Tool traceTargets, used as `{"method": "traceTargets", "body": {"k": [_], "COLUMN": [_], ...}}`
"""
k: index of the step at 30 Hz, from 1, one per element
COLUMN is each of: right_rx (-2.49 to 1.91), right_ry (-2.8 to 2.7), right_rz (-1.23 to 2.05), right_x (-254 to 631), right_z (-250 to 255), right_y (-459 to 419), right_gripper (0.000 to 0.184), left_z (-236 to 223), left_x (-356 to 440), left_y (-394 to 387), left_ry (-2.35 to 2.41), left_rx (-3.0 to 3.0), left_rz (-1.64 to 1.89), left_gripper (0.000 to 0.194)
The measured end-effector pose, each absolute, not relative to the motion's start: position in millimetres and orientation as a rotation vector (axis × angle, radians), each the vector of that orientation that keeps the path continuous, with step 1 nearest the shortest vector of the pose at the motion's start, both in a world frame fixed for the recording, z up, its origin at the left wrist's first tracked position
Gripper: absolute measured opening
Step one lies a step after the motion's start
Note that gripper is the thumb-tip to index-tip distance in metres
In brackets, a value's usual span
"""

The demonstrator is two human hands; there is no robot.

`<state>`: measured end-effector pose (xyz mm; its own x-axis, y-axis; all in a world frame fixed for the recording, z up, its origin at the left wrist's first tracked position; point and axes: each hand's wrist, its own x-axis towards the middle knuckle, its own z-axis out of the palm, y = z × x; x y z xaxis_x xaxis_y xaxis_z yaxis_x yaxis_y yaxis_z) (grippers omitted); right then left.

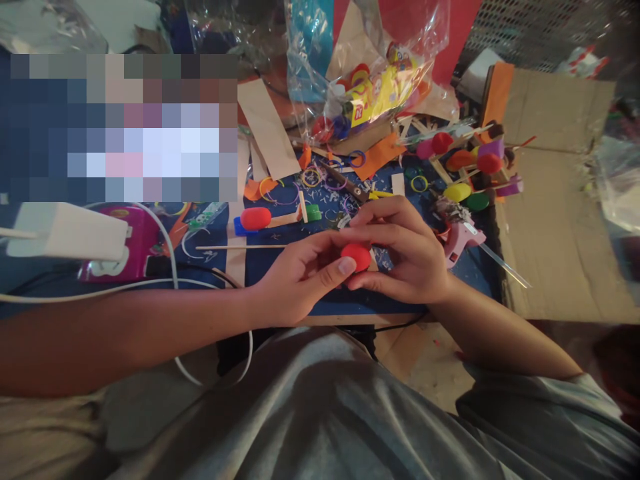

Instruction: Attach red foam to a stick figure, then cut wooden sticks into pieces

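Observation:
Both my hands meet over the front edge of a blue work board (280,257). My left hand (295,277) and my right hand (400,257) pinch one small red rounded cap (356,256) between their fingertips. My left thumb presses on its lower side, and my right fingers curl over its top. A thin wooden stick (240,247) lies on the board just left of my left hand. Farther back lies a red cap on a blue piece (254,219) glued to a flat wooden stick.
A pink glue gun (463,237) lies right of my right hand. Coloured caps on sticks (470,167) pile at the back right, rubber bands (313,177) and a clear plastic bag (370,73) behind. Cardboard (555,200) stands right. A white charger (70,233) and cable lie left.

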<state>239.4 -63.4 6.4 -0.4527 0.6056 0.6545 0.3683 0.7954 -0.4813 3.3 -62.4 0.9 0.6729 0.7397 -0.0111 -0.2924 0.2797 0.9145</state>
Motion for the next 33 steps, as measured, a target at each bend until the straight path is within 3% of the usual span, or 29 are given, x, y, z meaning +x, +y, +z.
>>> {"method": "traceTargets", "body": {"k": [2,6,12,22,33], "right_rx": [-0.723,-0.716,-0.739,-0.755,-0.746], "right_ry": [-2.075,-2.06,-2.042,-2.045,-2.042], "right_rz": [0.317,0.304,0.214,0.121,0.217], "right_x": [239.6,240.4,238.8,241.3,242.2], "right_z": [6.5,6.5,5.9,5.7,8.0], "right_y": [-63.8,-64.4,-64.5,-65.4,-66.9], "right_gripper": [0.062,0.045,0.036,0.051,0.048], "left_z": [1.3,0.1,-2.4,-4.2,-3.9], "left_x": [3.9,3.7,3.5,1.9,7.0], "left_y": [-62.5,-62.0,-61.6,-61.1,-61.9], "left_ry": [0.465,0.416,0.464,0.444,0.321], "left_rx": [1.066,1.043,1.075,1.199,1.076], "left_rz": [0.744,0.763,0.739,0.811,0.881], "left_gripper": [0.044,0.04,0.037,0.039,0.038]}}
